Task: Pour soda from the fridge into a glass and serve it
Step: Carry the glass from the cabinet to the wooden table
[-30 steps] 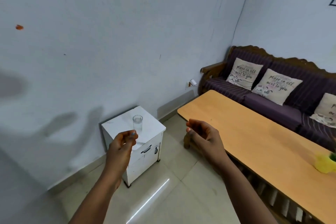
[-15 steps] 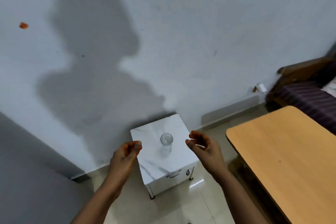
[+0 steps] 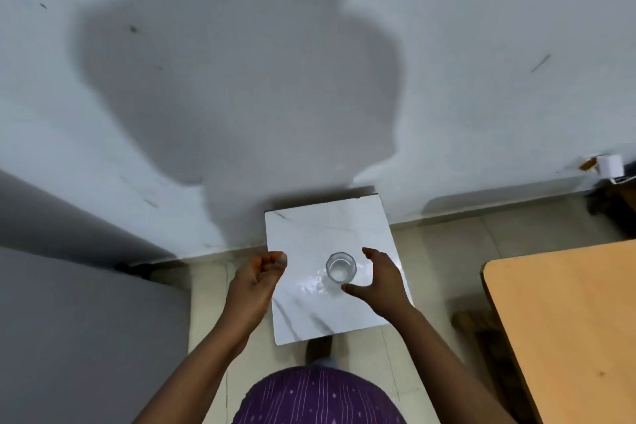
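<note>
A clear empty glass (image 3: 340,268) stands upright on the white marble-topped cabinet (image 3: 309,227), seen from straight above. My right hand (image 3: 380,282) is curved open just right of the glass, thumb and fingers spread around it without touching. My left hand (image 3: 256,280) hovers at the cabinet's left edge, fingers loosely curled, holding nothing. No soda or bottle is in view.
A grey appliance or cabinet (image 3: 79,286) fills the lower left. A wooden table (image 3: 568,320) stands at the right. The wall runs close behind the cabinet, with a small white fitting (image 3: 607,165) low on it at the far right. Tiled floor lies around.
I have stepped up to the cabinet and now look straight down on it. My right hand has opened and closed in around the glass; my left hand moved to the cabinet's left edge.
</note>
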